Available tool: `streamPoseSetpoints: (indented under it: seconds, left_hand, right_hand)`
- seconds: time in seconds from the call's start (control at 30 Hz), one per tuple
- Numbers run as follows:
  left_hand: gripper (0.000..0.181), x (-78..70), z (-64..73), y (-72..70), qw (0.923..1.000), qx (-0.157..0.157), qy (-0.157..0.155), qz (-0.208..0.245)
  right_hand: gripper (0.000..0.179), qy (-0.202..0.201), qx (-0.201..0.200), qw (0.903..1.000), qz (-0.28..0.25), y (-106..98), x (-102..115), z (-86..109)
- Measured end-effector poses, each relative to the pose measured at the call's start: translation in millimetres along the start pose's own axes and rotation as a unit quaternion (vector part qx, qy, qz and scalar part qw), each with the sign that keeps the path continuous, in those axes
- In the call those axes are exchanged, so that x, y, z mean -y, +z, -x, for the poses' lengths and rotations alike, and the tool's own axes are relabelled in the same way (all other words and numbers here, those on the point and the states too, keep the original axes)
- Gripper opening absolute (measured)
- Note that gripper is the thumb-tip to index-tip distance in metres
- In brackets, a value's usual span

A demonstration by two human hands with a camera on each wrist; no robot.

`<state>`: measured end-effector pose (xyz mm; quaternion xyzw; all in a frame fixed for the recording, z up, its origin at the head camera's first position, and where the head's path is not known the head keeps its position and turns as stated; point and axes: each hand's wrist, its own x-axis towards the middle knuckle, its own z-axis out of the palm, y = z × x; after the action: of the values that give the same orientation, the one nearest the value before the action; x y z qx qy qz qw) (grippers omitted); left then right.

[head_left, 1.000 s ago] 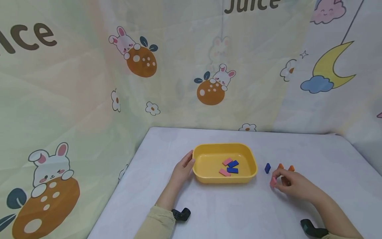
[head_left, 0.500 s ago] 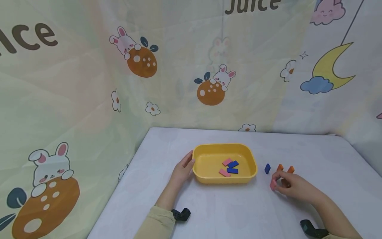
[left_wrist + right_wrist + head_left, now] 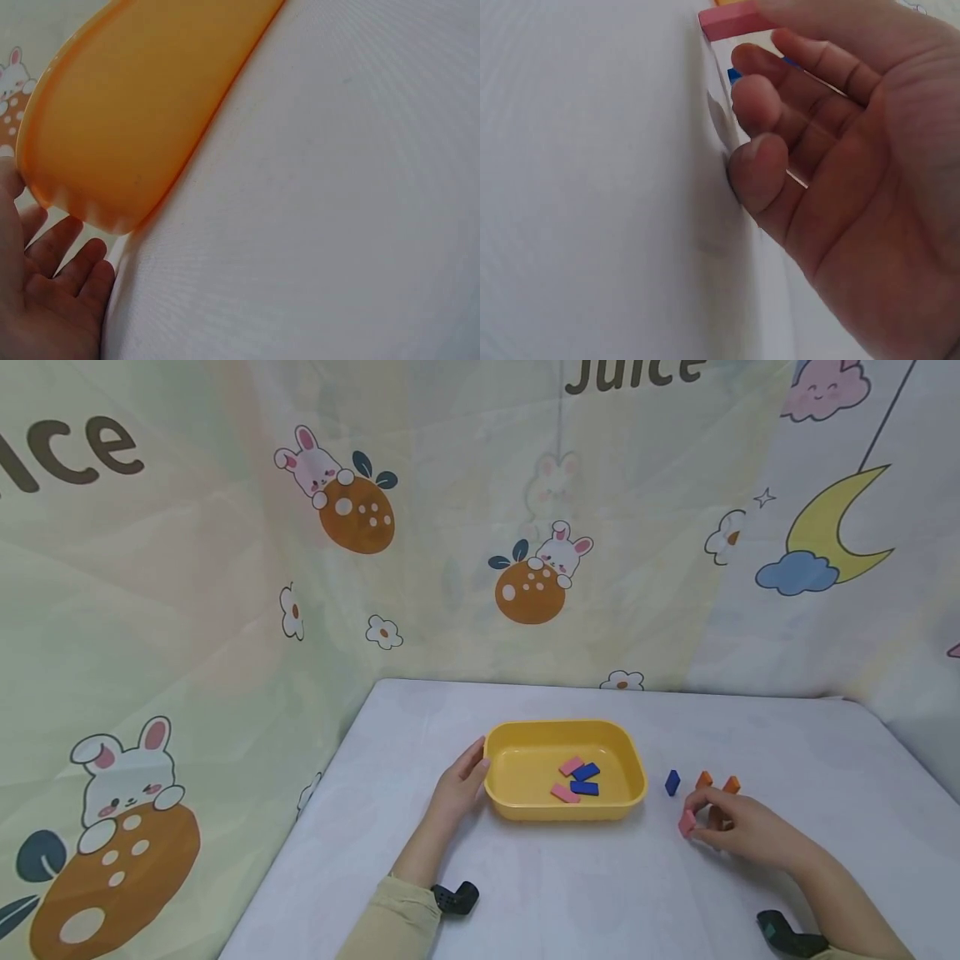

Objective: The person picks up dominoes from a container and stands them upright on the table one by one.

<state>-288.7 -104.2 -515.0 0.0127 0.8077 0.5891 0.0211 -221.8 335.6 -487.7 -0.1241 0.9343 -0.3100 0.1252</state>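
My right hand (image 3: 738,827) pinches a small pink block (image 3: 686,823) between thumb and forefinger, low over the table right of the yellow tray (image 3: 566,814). In the right wrist view the block (image 3: 731,20) shows at the top, the other fingers loosely bent below it. On the tray's left side my left hand (image 3: 457,787) lies with relaxed fingers against the outer wall. Its fingertips (image 3: 96,249) meet that wall in the left wrist view. Two pink blocks (image 3: 565,793) and two blue blocks (image 3: 584,788) lie flat inside the tray.
A blue block (image 3: 672,782) stands upright between tray and right hand. Behind the right hand are two orange blocks (image 3: 732,784), and something brownish shows partly hidden under its fingers. A printed cloth wall (image 3: 450,643) rises behind the white table (image 3: 570,893).
Almost nothing differs. The right hand stays at the pink block with only a very slight shift, and the left hand and tray keep their places.
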Motion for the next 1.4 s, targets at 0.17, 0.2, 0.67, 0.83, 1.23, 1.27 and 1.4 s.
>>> streamPoseSetpoints:
  seconds: [0.17,0.2,0.67,0.83,1.23,1.27,1.4]
  left_hand:
    - [0.048,1.4,-1.0,-0.4,1.0000,0.003,-0.004,-0.003]
    - [0.049,1.9,-1.1,-0.4,1.0000,0.004,-0.003,-0.001]
    - [0.049,2.6,-3.1,1.2,1.0000,0.001,0.002,-0.008]
    - [0.048,2.1,-2.1,0.8,1.0000,-0.001,-0.005,-0.008]
    - [0.048,3.1,-1.3,0.2,0.9999,-0.003,0.005,-0.009]
    - [0.048,3.2,-1.5,0.4,1.0000,-0.003,0.004,-0.007]
    - [0.048,3.5,-2.7,0.8,1.0000,-0.001,0.003,-0.002]
  right_hand:
    - [0.038,0.014,-0.006,0.9999,0.009,-5.1,4.4,2.5]
    - [0.037,0.009,-0.011,0.9998,0.013,-6.7,5.8,3.5]
    - [0.032,-0.037,-0.058,0.9975,0.012,-31.6,38.0,-1.5]
    - [0.027,-0.055,-0.058,0.9968,0.004,-32.9,59.6,-19.2]
    - [0.031,-0.056,0.009,0.9982,-0.021,-22.0,106.1,-86.8]
    - [0.031,-0.050,0.014,0.9983,-0.026,-21.1,108.3,-92.6]
    - [0.033,-0.022,0.041,0.9978,-0.047,-15.7,115.1,-114.3]
